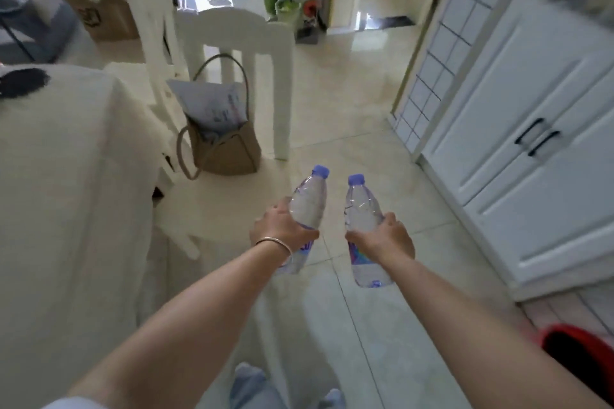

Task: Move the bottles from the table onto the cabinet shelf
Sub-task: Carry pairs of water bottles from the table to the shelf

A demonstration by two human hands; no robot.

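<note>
My left hand (pixel 282 229) grips a clear water bottle (pixel 307 202) with a purple cap around its middle, a bangle on the wrist. My right hand (pixel 385 236) grips a second clear bottle (pixel 360 209) with a purple cap and a coloured label. Both bottles are held out over the tiled floor, caps pointing away from me. The table (pixel 66 159) under a cream cloth lies to the left. The white cabinet (pixel 531 129) with two closed doors and black handles stands to the right; its shelf is out of view.
A white chair (pixel 239 40) stands ahead on the left with a tan bag (pixel 226 149) on the floor beside it. A red bucket (pixel 584 352) sits at the lower right. Cardboard boxes and plants are farther back. Open tiled floor lies between table and cabinet.
</note>
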